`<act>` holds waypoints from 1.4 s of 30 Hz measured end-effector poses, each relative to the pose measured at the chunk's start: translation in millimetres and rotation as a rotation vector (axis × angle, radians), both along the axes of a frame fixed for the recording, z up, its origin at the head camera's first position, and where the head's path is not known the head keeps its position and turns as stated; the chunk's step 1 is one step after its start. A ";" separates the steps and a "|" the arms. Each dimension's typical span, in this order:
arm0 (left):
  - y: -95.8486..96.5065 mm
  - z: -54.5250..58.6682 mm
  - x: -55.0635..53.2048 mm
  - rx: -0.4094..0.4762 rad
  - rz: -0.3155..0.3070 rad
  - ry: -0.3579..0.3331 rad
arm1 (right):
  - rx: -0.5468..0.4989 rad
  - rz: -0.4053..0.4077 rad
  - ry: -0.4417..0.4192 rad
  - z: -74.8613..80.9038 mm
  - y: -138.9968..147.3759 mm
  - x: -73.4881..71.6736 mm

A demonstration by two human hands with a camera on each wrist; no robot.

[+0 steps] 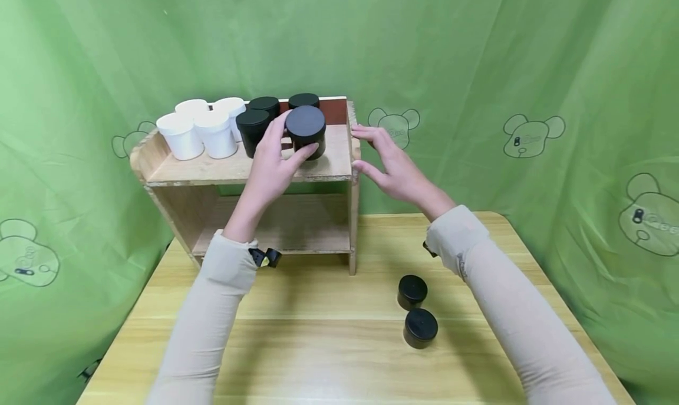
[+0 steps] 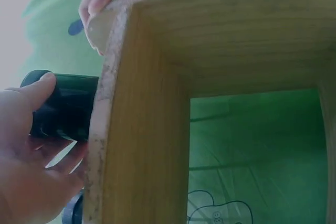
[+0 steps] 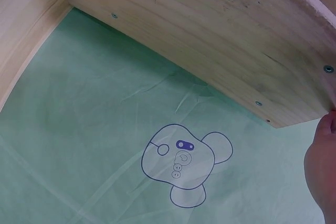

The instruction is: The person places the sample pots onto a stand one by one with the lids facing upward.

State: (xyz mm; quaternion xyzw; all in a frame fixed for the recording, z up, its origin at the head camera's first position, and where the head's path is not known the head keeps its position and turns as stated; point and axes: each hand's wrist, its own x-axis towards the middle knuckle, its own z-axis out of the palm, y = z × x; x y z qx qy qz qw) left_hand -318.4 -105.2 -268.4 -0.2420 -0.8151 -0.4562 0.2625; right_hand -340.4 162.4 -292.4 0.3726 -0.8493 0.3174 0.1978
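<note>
My left hand [image 1: 273,160] holds a black lidded jar [image 1: 306,125] between thumb and fingers, upright at the right end of the wooden shelf's [image 1: 196,172] top board. In the left wrist view, this jar [image 2: 65,106] stands against the board's front edge, with the thumb on its lid side. My right hand [image 1: 392,169] touches the outside of the shelf's right side panel [image 1: 354,151] with thumb and fingertips; no jar is in it. In the right wrist view only part of that hand [image 3: 323,166] shows at the right edge, by the wood.
Several white lidded tubs [image 1: 183,137] stand on the top board's left side. Other black jars [image 1: 253,128] stand beside and behind the held one. Two shorter black jars [image 1: 412,291] sit on the table [image 1: 318,358] at right. Green cloth [image 1: 451,39] hangs behind.
</note>
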 end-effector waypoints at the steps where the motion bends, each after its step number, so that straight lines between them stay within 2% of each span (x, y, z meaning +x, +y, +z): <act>1: 0.7 0.8 -2.3 0.000 0.004 -0.007 | 0.000 -0.001 0.000 0.0 0.2 -0.2; 10: 3.6 2.8 -17.2 -0.003 0.069 -0.056 | -0.004 -0.001 0.005 -0.8 0.2 -1.9; 17: 3.5 -0.8 -22.8 -0.005 0.077 -0.099 | -0.002 0.000 0.008 -1.0 0.0 -1.5; 42: 4.3 -0.2 -30.9 -0.057 0.195 -0.161 | -0.015 0.006 0.007 -1.5 -1.4 -2.8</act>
